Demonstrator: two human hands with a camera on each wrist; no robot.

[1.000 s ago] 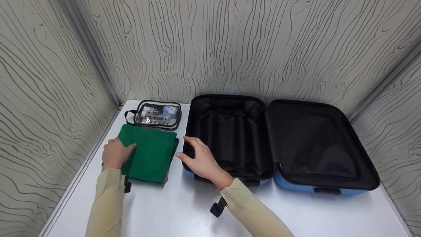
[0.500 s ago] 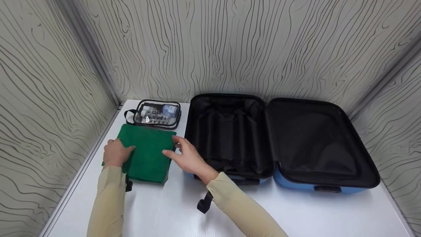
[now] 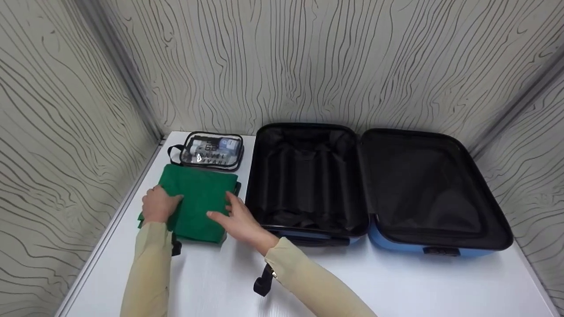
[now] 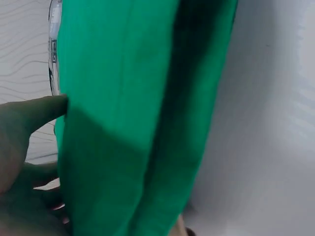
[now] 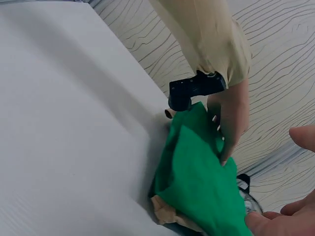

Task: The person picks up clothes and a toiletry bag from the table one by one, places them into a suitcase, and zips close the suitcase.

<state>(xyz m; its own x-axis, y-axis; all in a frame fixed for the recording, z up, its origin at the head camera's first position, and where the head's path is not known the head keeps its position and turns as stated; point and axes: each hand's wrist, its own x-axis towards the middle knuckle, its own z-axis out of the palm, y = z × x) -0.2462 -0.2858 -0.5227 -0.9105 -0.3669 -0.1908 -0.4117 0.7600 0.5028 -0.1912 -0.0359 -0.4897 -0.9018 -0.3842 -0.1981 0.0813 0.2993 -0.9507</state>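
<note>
A folded green cloth (image 3: 200, 200) lies on the left of the table, with brown fabric (image 5: 167, 211) and a dark layer showing beneath it. My left hand (image 3: 159, 204) grips its left side, thumb on top and fingers around the edge. In the left wrist view the thumb (image 4: 49, 108) meets the green fabric. At the cloth's right side is my right hand (image 3: 240, 222), thumb over the top and fingers loosely bent at the edge. The right wrist view shows that hand's fingertips (image 5: 253, 221) close beside the cloth.
Behind the cloth lies a clear zipped travel pouch (image 3: 211, 152) with small bottles inside and a black strap. An opened blue suitcase with black lining (image 3: 304, 185) stands to the right, its lid half (image 3: 427, 189) laid flat. Patterned walls (image 3: 308, 66) enclose the white table (image 3: 211, 281).
My right hand has moved left, from the suitcase's near-left rim to the right edge of the green cloth. The left hand stays on the cloth's left side.
</note>
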